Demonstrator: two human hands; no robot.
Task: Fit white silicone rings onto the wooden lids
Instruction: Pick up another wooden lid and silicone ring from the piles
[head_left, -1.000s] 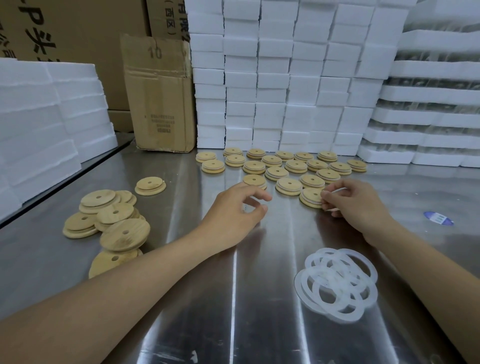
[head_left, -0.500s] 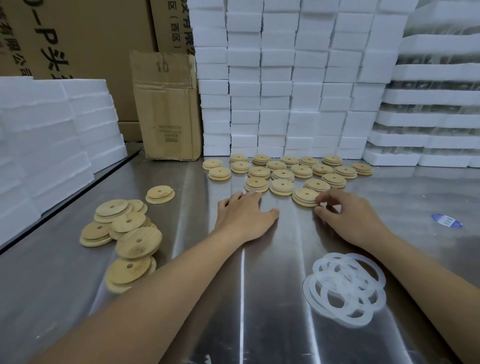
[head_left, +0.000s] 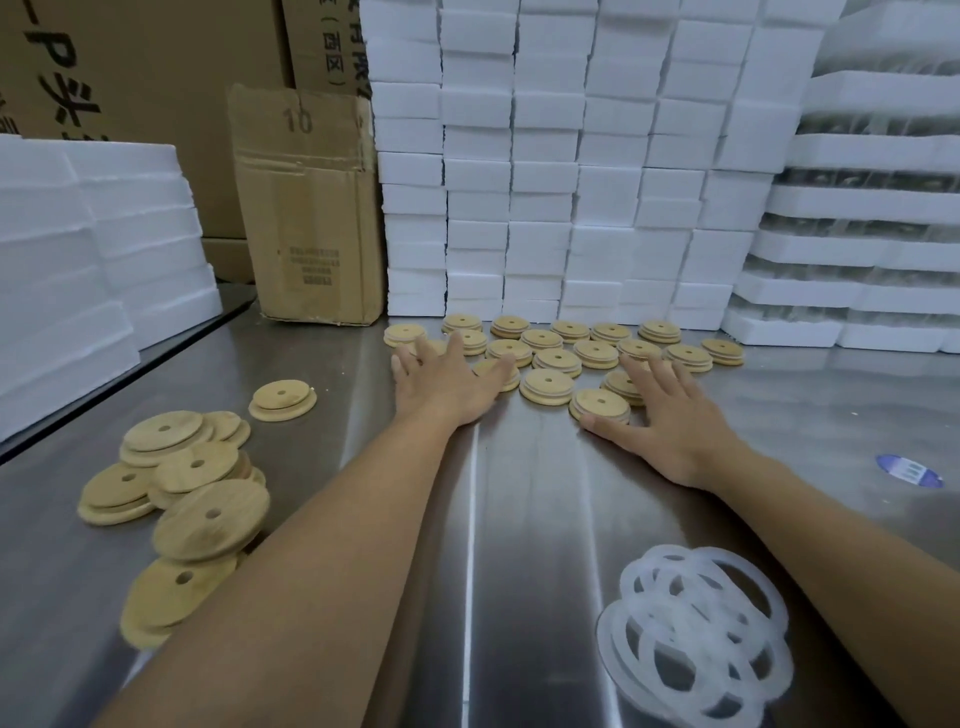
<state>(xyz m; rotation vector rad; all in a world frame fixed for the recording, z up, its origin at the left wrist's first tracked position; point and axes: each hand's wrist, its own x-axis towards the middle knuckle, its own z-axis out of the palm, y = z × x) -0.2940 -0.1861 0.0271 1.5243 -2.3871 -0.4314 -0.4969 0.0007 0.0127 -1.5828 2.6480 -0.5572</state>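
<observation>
Resting flat with fingers spread, your two hands, left hand and right hand, touch roughly twenty ringed lids at twelve o'clock. About nine bare lids lie at nine, and tangled silicone rings, too overlapped to count, at five.

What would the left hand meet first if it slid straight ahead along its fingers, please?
Likely the back-row lid just beyond the left hand, then the foam blocks; depth is unclear.

Head camera, close, facing forward-down over table.
</observation>
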